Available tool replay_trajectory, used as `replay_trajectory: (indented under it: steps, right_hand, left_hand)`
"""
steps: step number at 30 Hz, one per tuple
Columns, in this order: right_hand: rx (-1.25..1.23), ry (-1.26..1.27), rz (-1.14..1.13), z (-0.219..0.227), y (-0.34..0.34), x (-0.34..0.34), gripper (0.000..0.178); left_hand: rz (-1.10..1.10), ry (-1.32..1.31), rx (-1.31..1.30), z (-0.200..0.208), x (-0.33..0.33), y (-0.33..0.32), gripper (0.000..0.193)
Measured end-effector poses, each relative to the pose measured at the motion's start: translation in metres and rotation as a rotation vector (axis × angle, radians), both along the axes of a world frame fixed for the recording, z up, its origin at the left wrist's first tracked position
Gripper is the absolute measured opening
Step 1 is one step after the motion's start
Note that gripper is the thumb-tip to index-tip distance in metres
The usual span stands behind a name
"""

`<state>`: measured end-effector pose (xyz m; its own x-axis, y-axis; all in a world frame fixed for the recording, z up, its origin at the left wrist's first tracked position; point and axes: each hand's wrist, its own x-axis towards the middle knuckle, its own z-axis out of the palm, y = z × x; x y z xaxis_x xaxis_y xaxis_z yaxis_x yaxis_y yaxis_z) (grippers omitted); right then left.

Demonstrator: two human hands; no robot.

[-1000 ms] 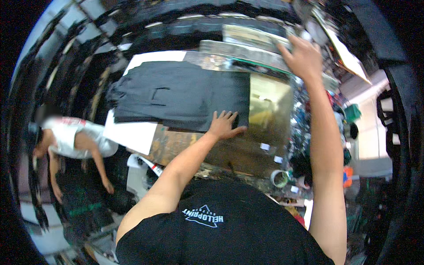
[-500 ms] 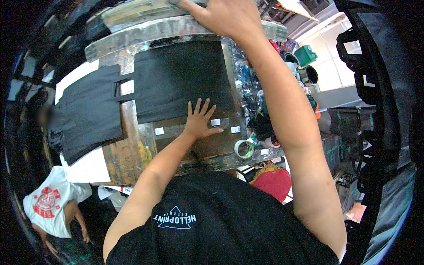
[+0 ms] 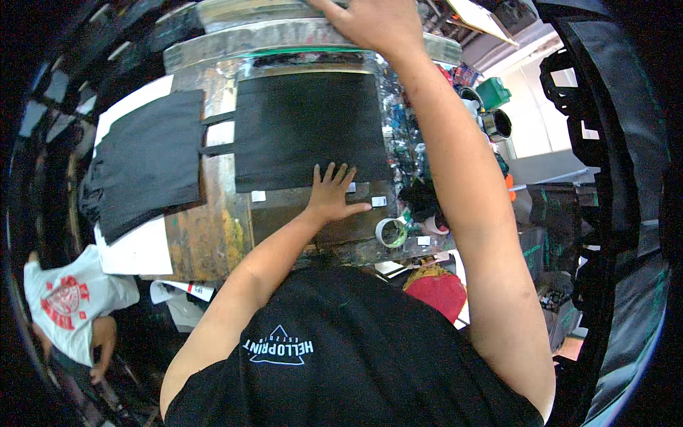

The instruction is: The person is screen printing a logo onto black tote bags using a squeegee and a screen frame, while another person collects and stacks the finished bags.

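Note:
A flat black tote bag (image 3: 309,128) lies on the work table, its two straps pointing left. My left hand (image 3: 331,193) is spread out with its fingertips on the bag's near edge and its palm over the brown board (image 3: 284,210). At the top of the view, my right hand (image 3: 380,27) is against a paint-stained wooden frame (image 3: 284,35) beyond the bag. Its thumb stretches left along the frame, while the picture's edge cuts off the other fingers. Small white tabs (image 3: 378,201) sit near my left hand.
More black fabric (image 3: 153,156) lies on a white board (image 3: 135,255) at left. A tape roll (image 3: 391,233) rests near the front edge. Open cans (image 3: 496,124) and a green container (image 3: 492,92) stand right. Another person in a white shirt (image 3: 75,299) is at lower left.
The view has shifted a little, so the table and bags appear farther right. A green line now shows along the frame's near edge. My left hand stays spread at the bag's edge.

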<state>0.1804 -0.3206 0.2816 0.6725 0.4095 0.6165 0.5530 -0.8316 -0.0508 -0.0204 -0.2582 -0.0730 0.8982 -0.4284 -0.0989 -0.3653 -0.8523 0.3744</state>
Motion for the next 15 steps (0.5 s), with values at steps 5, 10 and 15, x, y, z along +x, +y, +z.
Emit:
replay_trajectory:
  steps: [5,10,15]
  right_hand:
    - [-0.021,-0.126,0.005,-0.015,0.002,-0.013,0.062]
    - [-0.136,-0.028,-0.025,-0.095,-0.016,-0.073,0.054]
    - [-0.338,0.490,0.006,-0.184,-0.031,-0.103,0.062]
  left_hand:
    - [0.461,0.008,-0.656,0.081,0.023,0.073,0.117]
    - [0.502,0.246,-1.986,0.182,0.001,0.181,0.106]
    - [0.855,0.594,-1.962,0.120,-0.063,0.180,0.128]
